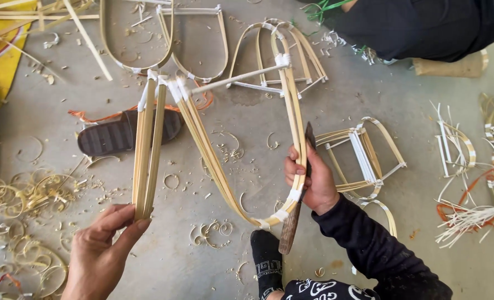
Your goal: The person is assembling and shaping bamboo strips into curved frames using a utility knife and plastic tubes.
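Note:
A bent bamboo frame (213,161), made of pale split strips bound with white tape, is held up over the concrete floor. My left hand (105,250) pinches the lower end of its straight strip bundle (147,150) at the left. My right hand (309,180) grips the curved right side of the frame together with a dark-handled knife (292,222), whose blade runs up along the strips. My foot in a black sock (267,261) rests below the frame's bottom curve.
Finished bamboo frames (274,55) (363,161) lie on the floor ahead and to the right. A black sandal (122,133) lies left of centre. Curled shavings (24,211) pile at the left, loose strips (480,166) at the right. Another person in black (419,25) sits at the top right.

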